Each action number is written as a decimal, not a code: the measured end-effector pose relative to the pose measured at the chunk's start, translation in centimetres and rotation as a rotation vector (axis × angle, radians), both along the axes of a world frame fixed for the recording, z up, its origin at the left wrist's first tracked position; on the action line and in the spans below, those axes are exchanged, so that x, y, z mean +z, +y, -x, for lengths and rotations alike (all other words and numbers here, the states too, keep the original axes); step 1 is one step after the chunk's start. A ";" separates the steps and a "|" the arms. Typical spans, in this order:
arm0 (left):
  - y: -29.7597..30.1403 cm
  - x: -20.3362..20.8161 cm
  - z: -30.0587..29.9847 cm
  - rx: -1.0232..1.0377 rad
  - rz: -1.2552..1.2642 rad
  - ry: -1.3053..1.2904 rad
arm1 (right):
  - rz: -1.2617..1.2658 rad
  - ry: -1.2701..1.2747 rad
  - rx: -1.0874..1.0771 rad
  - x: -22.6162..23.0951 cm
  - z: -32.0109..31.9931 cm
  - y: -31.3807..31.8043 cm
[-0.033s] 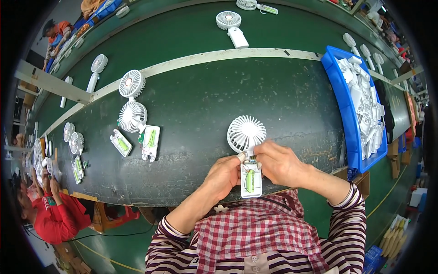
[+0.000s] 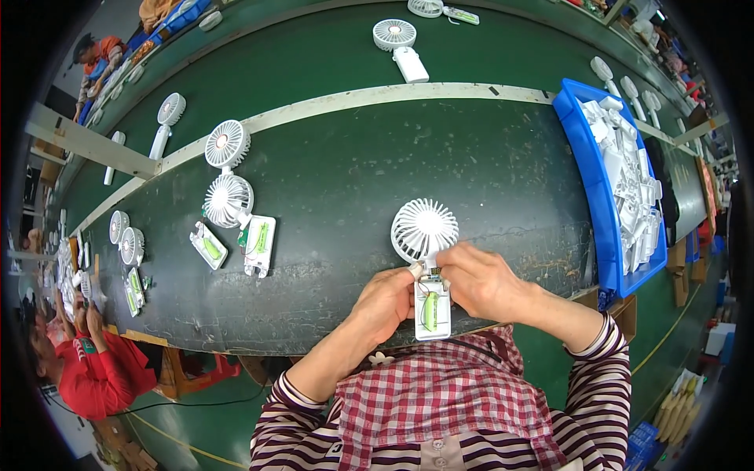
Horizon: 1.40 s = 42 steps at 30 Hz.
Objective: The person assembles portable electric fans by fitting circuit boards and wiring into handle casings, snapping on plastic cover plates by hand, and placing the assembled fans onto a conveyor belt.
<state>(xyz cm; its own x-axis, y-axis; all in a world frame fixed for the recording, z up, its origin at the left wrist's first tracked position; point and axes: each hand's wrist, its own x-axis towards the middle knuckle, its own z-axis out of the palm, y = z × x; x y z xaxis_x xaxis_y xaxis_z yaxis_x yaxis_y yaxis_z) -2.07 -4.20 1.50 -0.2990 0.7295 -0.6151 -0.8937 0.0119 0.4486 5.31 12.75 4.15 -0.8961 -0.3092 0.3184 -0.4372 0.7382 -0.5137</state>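
A white handheld fan (image 2: 425, 229) lies on the dark green table near its front edge, grille away from me. Its handle is uncovered, showing a green battery (image 2: 430, 311), thin wires and a small circuit board (image 2: 431, 275). My left hand (image 2: 385, 301) grips the handle's left side, thumb by the neck. Closed in a pinch, my right hand (image 2: 481, 276) works at the neck and board from the right; its fingertips hide whatever they pinch.
A blue bin (image 2: 594, 188) full of white plastic parts stands on the right. More opened fans (image 2: 228, 200) lie to the left. Behind a pale rail (image 2: 353, 96), another fan (image 2: 394, 34) rests on a green surface. A person in red (image 2: 106, 375) sits at far left.
My right fingers have shifted very slightly at the neck of the fan. All else looks the same.
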 end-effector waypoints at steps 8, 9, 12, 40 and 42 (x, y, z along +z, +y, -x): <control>0.1 0.0 -0.3 0.048 0.007 0.001 | -0.147 0.050 0.012 -0.4 -0.3 -0.3; 0.1 -0.3 -0.3 0.048 0.007 0.001 | -0.154 0.063 0.019 -0.4 -0.3 -0.3; -0.2 -0.7 -0.2 0.010 -0.011 -0.003 | -0.171 0.083 0.033 -0.6 -0.3 -0.5; 0.8 -1.3 -0.5 -0.074 0.179 0.127 | -0.231 -0.060 -0.022 -1.6 -0.4 0.0; 0.8 -1.4 -0.7 -0.053 0.165 0.091 | -0.227 -0.077 -0.032 -1.4 -0.5 -0.3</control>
